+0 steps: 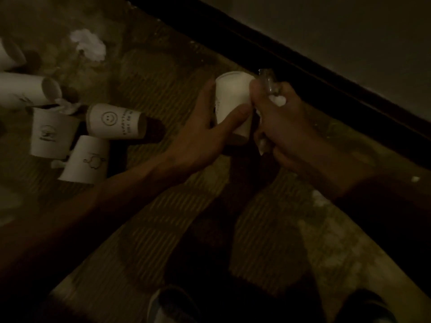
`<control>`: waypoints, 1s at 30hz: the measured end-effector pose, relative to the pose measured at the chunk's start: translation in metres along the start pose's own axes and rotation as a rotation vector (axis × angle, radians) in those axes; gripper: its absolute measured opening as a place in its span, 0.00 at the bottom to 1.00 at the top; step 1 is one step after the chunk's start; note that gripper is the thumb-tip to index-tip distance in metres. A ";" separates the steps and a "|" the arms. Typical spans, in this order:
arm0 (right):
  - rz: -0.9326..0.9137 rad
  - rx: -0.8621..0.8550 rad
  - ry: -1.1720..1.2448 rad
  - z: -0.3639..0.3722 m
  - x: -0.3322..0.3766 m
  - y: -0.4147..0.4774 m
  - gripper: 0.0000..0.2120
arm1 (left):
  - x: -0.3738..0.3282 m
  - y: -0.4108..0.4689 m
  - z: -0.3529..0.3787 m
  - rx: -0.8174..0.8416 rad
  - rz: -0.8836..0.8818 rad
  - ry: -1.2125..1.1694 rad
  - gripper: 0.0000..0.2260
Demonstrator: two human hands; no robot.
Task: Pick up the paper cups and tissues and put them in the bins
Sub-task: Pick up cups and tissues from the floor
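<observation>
left hand [205, 129]: thumb and fingers curled round the held cup [233, 99]
right hand [289, 122]: closed on a white tissue wad [277, 100], just right of the cup
loose cups [114, 121]: lying tipped over, well left of the grip
crumpled tissue [89, 44]: far up-left of the grip

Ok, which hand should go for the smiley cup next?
Left, probably. The smiley cup lies on that side, nearer the left hand, once it frees the paper cup it grips. The right hand is farther away and holds tissue.
</observation>
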State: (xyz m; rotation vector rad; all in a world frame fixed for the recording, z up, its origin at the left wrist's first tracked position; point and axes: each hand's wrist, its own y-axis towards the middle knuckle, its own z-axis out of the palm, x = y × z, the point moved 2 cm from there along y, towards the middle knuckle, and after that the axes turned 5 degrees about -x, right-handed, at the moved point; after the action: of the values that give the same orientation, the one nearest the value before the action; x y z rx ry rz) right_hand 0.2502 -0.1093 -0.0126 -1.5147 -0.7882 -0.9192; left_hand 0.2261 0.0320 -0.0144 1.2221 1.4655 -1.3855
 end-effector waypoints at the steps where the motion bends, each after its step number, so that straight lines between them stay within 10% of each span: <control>1: -0.015 -0.045 -0.002 -0.014 0.006 -0.008 0.10 | -0.011 -0.004 0.012 0.041 -0.009 -0.005 0.28; 10: -0.058 -0.186 0.150 -0.188 0.103 -0.110 0.34 | -0.173 -0.040 0.147 0.501 0.096 0.160 0.42; 16: -0.290 -0.291 0.344 -0.340 0.145 -0.223 0.26 | -0.268 -0.113 0.283 0.767 0.342 0.277 0.43; 21: -0.325 -0.711 0.238 -0.472 0.125 -0.307 0.17 | -0.299 -0.173 0.423 0.927 0.462 0.264 0.33; 30: 0.057 -0.886 -0.032 -0.588 -0.010 -0.366 0.09 | -0.208 -0.240 0.580 1.205 0.498 0.757 0.39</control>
State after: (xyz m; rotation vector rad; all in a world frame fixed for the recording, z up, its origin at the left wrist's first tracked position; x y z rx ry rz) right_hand -0.1475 -0.6422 0.1811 -2.2964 -0.3450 -1.2884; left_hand -0.0011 -0.5581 0.1779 2.8546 0.4724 -1.4978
